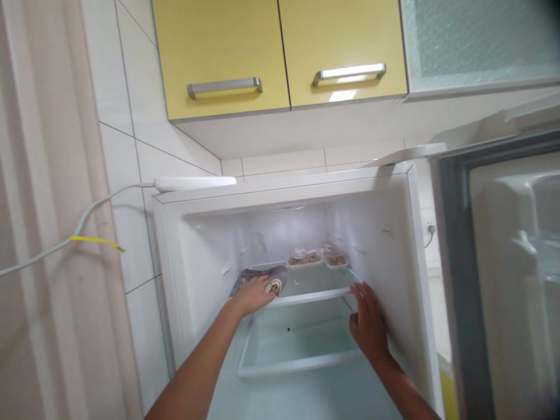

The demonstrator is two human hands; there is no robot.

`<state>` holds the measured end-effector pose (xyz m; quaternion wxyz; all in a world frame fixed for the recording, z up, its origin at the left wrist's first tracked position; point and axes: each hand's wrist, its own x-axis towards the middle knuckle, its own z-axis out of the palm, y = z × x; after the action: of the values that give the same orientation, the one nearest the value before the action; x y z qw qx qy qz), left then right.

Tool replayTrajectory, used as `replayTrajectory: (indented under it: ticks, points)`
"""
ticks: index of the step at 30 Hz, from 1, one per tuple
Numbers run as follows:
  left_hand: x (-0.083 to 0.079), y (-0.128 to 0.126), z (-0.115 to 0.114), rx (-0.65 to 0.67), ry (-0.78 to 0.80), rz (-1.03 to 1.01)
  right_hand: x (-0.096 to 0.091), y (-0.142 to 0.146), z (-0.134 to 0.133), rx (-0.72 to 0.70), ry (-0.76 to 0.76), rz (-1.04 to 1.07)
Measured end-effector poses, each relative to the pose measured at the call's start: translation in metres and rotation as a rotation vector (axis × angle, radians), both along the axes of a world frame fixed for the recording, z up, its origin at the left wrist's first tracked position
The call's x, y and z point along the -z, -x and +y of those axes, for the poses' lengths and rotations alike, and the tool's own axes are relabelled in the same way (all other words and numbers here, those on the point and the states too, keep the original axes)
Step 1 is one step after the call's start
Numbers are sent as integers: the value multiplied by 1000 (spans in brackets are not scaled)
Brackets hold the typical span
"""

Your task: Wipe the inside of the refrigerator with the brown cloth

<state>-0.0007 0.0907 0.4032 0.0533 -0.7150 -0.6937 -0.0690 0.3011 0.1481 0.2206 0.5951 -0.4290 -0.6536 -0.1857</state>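
Observation:
My left hand point(254, 294) is on a dark purplish patterned cloth point(258, 274) at the left front of the upper fridge shelf. Its fingers press over the cloth, and a rolled, lighter fold shows beside the fingertips. At the right front corner of the glass shelf point(312, 283), with its white front trim, my right hand point(368, 324) has its fingers on the edge and its thumb lower down. Two clear food containers, a larger one point(304, 258) and a smaller one point(336, 260), sit at the back of this shelf.
Below is another shelf point(301, 364) with a small dark speck on it. The fridge door point(516, 280) stands open at the right. Yellow cabinets point(223, 52) hang above. A white device point(195, 184) with a cable lies on the fridge top.

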Motion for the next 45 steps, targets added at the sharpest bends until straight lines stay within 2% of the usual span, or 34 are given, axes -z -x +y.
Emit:
replayTrajectory:
  ticks: [4, 7, 13, 16, 19, 23, 27, 29, 32, 34, 37, 39, 42, 45]
  points:
    - [1, -10, -13, 62, 14, -10, -8, 9, -8, -7, 39, 84]
    - [4, -32, -13, 104, 10, -11, -12, 11, -15, -18, 99, 89]
    - [22, -118, 0, 292, -76, 24, -11, 0, -28, -51, 147, -18]
    - [28, -161, 8, 332, -125, 49, 1, -3, -29, -85, 180, 38]
    - [31, -194, 13, 359, -148, 63, 18, -4, -26, -106, 232, 173]
    - [41, -219, 20, 324, -219, 80, 24, -5, -33, -100, 271, 283]
    - [62, -225, 25, 264, -396, 165, 7, -8, -50, -62, 133, 208]
    - [69, -221, 26, 288, -493, 210, 0, -11, -55, -34, 102, 180]
    - [71, -199, 19, 391, -549, 280, 0, -18, -55, -20, 130, 145]
    - [67, -172, 9, 464, -542, 320, 5, -21, -54, -19, 138, 115]
    - [61, -116, -8, 524, -496, 338, 8, -19, -50, 8, 121, 106]
    - [58, -74, -20, 484, -439, 314, 3, -14, -47, 31, 112, 97]
    - [51, -18, -35, 369, -330, 237, -15, -4, -39, 48, 80, 18]
    - [31, 16, -48, 277, -258, 117, -34, 4, -31, 51, 88, -136]
